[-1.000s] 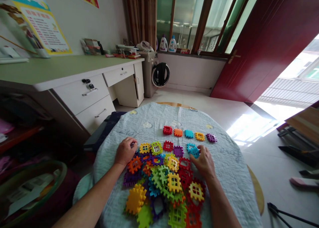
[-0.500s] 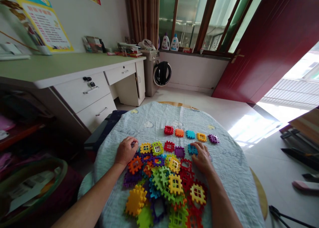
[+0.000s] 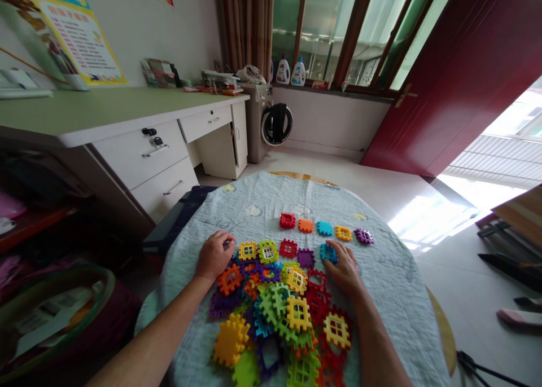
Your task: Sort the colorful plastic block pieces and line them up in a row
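A heap of coloured plastic window-shaped blocks (image 3: 279,313) lies on a round table under a pale blue quilted cloth (image 3: 393,285). Beyond it a row of single blocks runs red (image 3: 287,220), orange (image 3: 305,225), blue (image 3: 324,228), yellow (image 3: 342,233), purple (image 3: 364,236). A nearer row holds yellow (image 3: 247,250), green (image 3: 266,251), red (image 3: 288,247), purple (image 3: 305,257) and blue (image 3: 328,253) blocks. My right hand (image 3: 345,268) lies with its fingers on that blue block. My left hand (image 3: 214,255) rests curled at the heap's left edge, nothing visible in it.
A white desk with drawers (image 3: 139,155) stands to the left, and a small washing machine (image 3: 271,122) sits by the window. A dark red door (image 3: 457,77) is on the right. A basket (image 3: 46,319) sits low on the left.
My right hand carried the blue block down onto the cloth beside the purple block in the nearer row and now presses on it. My left hand stayed put.
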`<action>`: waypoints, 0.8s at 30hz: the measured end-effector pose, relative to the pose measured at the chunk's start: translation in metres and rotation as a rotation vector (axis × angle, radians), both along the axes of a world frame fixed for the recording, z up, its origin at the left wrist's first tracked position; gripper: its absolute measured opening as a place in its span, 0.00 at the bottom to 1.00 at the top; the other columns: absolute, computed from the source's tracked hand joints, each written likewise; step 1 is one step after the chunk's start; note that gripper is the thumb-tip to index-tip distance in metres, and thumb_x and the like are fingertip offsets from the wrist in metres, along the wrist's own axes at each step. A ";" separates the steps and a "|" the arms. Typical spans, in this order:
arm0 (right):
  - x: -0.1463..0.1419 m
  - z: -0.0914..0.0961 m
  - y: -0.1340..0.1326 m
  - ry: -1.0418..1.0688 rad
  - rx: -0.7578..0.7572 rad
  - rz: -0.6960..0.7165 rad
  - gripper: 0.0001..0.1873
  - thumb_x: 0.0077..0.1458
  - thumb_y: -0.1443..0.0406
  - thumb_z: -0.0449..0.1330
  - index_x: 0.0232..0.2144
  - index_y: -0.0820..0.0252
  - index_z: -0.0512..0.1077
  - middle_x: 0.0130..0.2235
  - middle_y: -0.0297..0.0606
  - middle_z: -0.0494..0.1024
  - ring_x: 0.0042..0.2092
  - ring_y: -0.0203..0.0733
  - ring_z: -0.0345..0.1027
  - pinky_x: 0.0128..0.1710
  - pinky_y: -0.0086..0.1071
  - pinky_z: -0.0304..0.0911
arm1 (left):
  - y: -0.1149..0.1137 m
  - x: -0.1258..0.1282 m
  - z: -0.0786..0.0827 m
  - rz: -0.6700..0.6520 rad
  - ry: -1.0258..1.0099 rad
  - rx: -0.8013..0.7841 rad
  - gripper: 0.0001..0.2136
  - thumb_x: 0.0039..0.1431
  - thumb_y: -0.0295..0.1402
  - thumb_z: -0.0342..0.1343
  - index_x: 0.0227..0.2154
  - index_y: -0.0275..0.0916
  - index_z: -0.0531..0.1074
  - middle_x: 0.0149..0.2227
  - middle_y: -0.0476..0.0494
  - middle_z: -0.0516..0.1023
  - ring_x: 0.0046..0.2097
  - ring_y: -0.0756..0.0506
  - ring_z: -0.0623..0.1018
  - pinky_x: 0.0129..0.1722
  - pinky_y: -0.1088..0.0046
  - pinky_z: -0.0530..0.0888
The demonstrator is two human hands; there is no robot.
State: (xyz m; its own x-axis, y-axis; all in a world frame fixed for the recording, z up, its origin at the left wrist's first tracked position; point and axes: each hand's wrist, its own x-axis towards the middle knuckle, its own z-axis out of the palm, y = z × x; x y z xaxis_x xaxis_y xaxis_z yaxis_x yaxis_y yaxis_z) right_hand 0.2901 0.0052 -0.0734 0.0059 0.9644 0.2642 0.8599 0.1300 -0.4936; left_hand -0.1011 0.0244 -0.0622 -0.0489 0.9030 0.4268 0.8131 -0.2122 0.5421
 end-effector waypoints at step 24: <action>-0.003 0.005 0.000 -0.081 -0.146 -0.062 0.32 0.45 0.68 0.56 0.56 0.55 0.68 0.57 0.42 0.70 0.58 0.51 0.60 0.56 0.41 0.58 | 0.000 -0.001 -0.002 -0.004 0.001 -0.018 0.08 0.54 0.33 0.48 0.26 0.40 0.71 0.34 0.42 0.78 0.39 0.42 0.77 0.45 0.66 0.72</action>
State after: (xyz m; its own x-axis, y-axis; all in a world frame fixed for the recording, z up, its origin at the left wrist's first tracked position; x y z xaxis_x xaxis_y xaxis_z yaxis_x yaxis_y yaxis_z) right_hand 0.2872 0.0054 -0.0685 0.0513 0.9911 0.1231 0.9018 0.0069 -0.4321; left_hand -0.1023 0.0249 -0.0640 -0.0447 0.9109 0.4102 0.8128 -0.2056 0.5450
